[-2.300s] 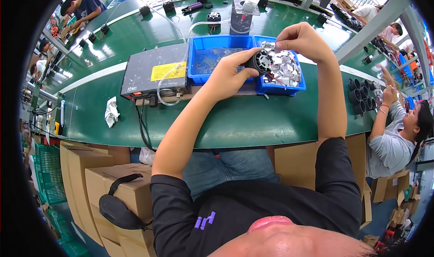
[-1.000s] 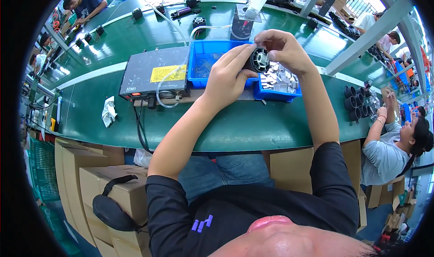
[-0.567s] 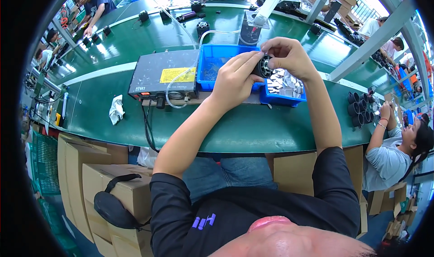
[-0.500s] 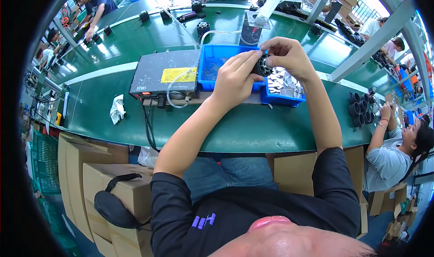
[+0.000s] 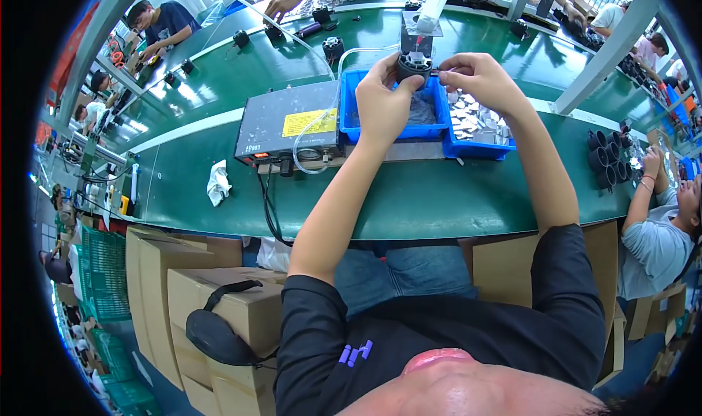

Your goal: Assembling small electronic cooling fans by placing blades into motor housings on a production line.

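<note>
A round black housing (image 5: 414,68) with a metal-coloured top, much like a small motor part, is held upright in my left hand (image 5: 382,103). The fingers wrap its left side and the thumb presses its near face. Just right of it, my right hand (image 5: 479,83) has thumb and fingertips pinched together, with a small slim bit between them too small to name. Below the hands sits a blue bin (image 5: 395,133). Beside that, a second blue bin (image 5: 479,151) holds many small pale flat pieces (image 5: 475,120). Behind the housing rises a dark upright block (image 5: 417,44).
A grey control box (image 5: 281,134) with a clear tube stands left of the bins, cables hanging off the table edge. A crumpled white tissue (image 5: 218,182) lies further left. Several black cups (image 5: 603,160) stack at right, near a co-worker's arm (image 5: 643,185). A metal post slants at right.
The housing has moved away from me, toward the dark block. My right hand has come off it to the right, and the housing now stands upright in my left hand. The view has shifted slightly.
</note>
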